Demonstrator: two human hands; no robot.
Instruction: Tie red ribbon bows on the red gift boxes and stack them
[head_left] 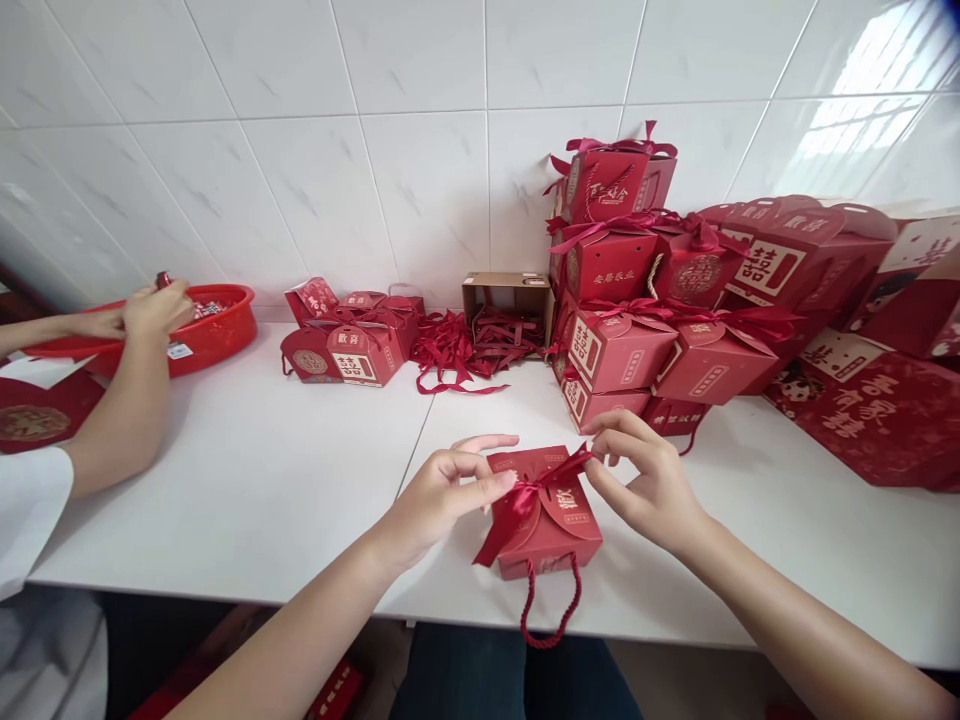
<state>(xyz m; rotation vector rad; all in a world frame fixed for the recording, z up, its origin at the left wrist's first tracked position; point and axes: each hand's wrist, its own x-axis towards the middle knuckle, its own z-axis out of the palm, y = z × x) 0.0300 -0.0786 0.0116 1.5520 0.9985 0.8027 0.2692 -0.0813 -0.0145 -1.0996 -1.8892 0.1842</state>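
A small red gift box point(551, 530) sits on the white table in front of me, its flaps folded together on top. A shiny red ribbon point(525, 492) is tied across the flaps. My left hand point(454, 485) is closed at the ribbon's knot, thumb and fingers pressed on the ribbon from the left. On the right side, my right hand point(637, 475) pinches the ribbon's other end between thumb and fingertips. The box's twisted cord handle point(551, 640) hangs over the table's front edge.
Stacked red boxes point(626, 350) stand at the right, beside larger boxes point(877, 400). Loose ribbons point(450, 345) lie by an open carton point(506, 280). More boxes point(352, 350) are left of centre. At far left, a person's hands point(154, 305) are over a red basin point(225, 335).
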